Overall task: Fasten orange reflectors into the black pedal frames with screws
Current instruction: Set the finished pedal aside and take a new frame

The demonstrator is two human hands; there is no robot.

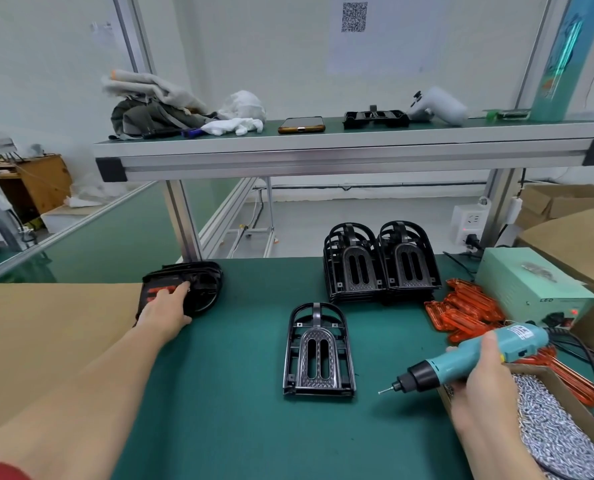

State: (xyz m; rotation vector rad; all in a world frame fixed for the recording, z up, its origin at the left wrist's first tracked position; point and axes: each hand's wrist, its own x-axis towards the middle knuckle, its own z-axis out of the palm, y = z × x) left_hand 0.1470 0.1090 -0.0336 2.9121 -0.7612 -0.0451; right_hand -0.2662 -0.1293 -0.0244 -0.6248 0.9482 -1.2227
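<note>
Green mat point(219, 393) covers the bench. At mid-left, the left hand point(165, 308) lies with nearly straight fingers on top of the left frame point(203, 289), which sits at the right edge of a brown cardboard sheet point(46, 323). An orange reflector point(158, 291) shows inside this frame, under the fingertips.

In the middle of the frame, the centre frame point(318, 351) lies flat on the mat, untouched, with no orange in it. Just above and right of it stand two stacks point(382, 265) of black frames, side by side and touching.

At lower right, the right hand point(479, 379) is wrapped round a teal screwdriver point(468, 356). Its bit points down-left, with the tip above the mat, right of the centre frame and apart from it. Loose reflectors point(468, 310) are piled behind the tool, beside a pale green power box point(531, 282). A carton of screws point(548, 427) sits under the right wrist.

On the shelf point(323, 157) across the top lie cloths, white gloves point(233, 126), a phone point(301, 125) and another black frame.
</note>
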